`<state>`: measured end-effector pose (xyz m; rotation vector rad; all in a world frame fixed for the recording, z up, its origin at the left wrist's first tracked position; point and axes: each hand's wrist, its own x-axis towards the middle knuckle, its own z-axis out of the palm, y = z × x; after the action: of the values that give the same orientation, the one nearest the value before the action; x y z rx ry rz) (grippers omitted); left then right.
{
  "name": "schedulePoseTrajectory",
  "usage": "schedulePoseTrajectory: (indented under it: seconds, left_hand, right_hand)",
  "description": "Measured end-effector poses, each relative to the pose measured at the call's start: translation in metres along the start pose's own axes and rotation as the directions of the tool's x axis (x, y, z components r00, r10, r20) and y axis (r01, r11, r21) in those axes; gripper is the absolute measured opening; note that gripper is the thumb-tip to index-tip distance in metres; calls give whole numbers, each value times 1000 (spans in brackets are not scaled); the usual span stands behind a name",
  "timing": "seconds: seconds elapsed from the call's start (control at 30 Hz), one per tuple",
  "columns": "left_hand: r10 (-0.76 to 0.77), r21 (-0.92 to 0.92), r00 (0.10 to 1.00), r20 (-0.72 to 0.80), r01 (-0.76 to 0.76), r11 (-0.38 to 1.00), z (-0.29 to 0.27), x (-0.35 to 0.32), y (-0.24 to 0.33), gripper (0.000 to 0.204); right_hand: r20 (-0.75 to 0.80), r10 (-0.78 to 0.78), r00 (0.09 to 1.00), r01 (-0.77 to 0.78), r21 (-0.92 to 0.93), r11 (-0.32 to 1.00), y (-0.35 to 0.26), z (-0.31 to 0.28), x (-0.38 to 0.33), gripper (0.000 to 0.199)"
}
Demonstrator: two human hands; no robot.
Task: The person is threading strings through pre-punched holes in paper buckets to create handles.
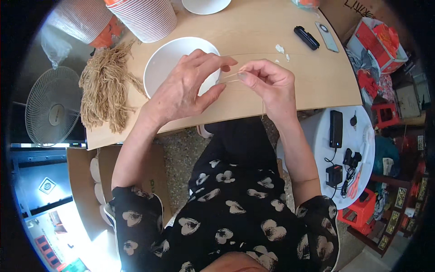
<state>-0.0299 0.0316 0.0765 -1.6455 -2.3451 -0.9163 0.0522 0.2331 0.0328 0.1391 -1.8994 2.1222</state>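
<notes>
Over the near side of a white bowl (161,59), my left hand (183,88) is held with its thumb and index finger spread apart. My right hand (274,88), just right of the bowl, pinches a thin tan string (231,76) between thumb and fingertips. Strands of it stretch left toward my left fingers, and a loose end hangs below the right hand. Whether the string touches the left fingers is hard to make out. A thick bundle of similar tan strings (106,88) lies on the table left of the bowl.
Tall stacks of paper cups (142,18) stand at the back left of the wooden table (253,34). White scraps (280,48), a black clip-like object (306,38) and a phone (327,37) lie at the right. A round white stool (317,131) holds chargers, cables and scissors (355,185).
</notes>
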Motion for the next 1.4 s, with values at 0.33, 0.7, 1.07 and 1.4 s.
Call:
schedulePoseTrajectory:
  seconds: [0.33, 0.7, 1.07, 1.4]
  left_hand:
    - [-163, -393, 984, 68, 176, 903, -3, 13, 6, 40]
    - [-300, -760, 909, 290, 410, 505, 6, 9, -9, 15]
    - [-368, -718, 892, 263, 436, 543, 7, 13, -1, 11]
    - [-292, -736, 919, 264, 387, 555, 7, 11, -5, 16]
  right_hand:
    - [72, -106, 992, 110, -56, 992, -11, 14, 9, 12]
    - [84, 62, 995, -51, -125, 991, -16, -7, 6, 22]
    - [112, -77, 991, 114, -372, 921, -15, -15, 1, 21]
    - [97, -203, 974, 225, -447, 866, -15, -10, 4, 8]
